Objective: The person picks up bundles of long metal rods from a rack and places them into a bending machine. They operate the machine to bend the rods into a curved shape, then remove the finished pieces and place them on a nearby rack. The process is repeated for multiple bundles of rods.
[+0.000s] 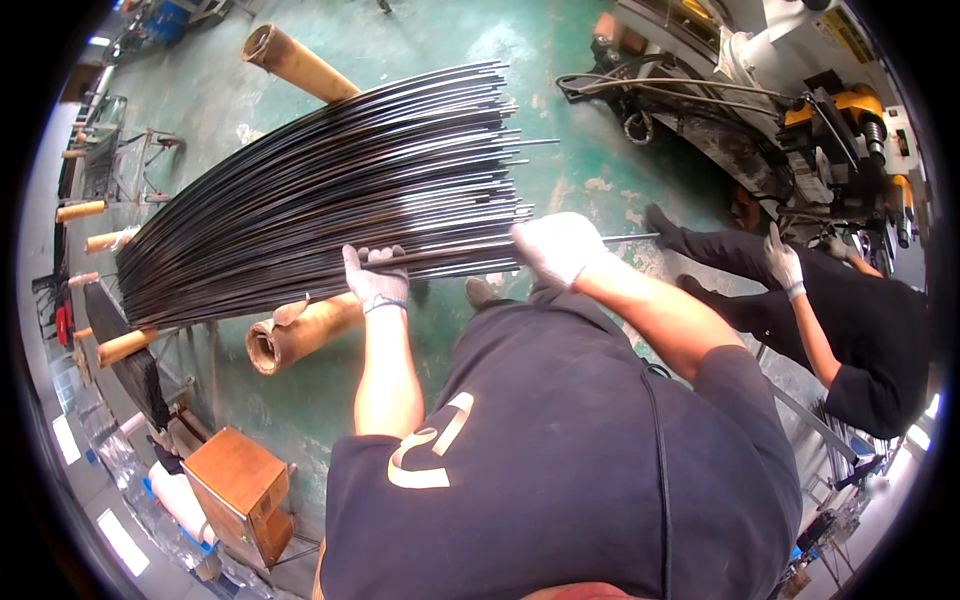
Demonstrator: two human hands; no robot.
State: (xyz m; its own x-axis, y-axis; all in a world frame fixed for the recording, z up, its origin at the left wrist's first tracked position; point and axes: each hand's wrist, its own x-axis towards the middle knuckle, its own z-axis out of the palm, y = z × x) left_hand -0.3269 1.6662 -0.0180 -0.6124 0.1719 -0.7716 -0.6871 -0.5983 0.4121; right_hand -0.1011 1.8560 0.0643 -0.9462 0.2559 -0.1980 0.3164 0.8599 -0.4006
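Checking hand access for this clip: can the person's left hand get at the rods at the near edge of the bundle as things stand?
Probably yes. The gloved left hand already rests at the near edge of the bundle of thin dark rods, its fingers curled against them, with nothing between. The right hand grips farther along.

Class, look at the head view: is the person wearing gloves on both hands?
Yes: the left hand and the right hand both wear light work gloves on the bundle of dark rods.

Bundle of thin, glossy black metal rods (330, 205). Matt brown cardboard tubes (300, 333). White knitted cloth gloves on left hand (376, 277) and right hand (555, 245).
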